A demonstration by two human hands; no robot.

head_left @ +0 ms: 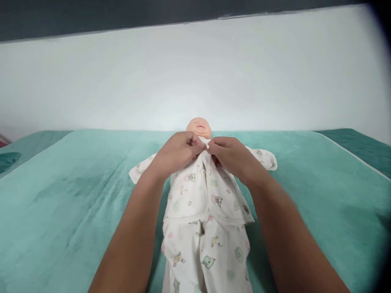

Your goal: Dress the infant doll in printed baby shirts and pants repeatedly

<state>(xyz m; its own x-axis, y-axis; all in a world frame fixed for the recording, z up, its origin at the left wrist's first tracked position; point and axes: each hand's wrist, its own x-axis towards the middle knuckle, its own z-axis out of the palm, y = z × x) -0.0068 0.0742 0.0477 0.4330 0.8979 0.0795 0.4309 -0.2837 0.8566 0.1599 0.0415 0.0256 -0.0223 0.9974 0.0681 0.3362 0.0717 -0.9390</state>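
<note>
A baby doll lies on its back, its head at the far side. It wears a white printed jacket and matching trousers. My left hand pinches the left front edge of the jacket just below the neck. Opposite it, my right hand pinches the right front edge, and the fingertips of both hands almost meet at a small pale button or fastening. Lower on the front, a button shows, and the two jacket edges hang slightly apart there. Both sleeves stretch out sideways.
A teal plush blanket lies under the doll, with some creases on the left. Behind the doll's head rises a white wall, with a dark band along the top. Darker teal cloth shows at the right side.
</note>
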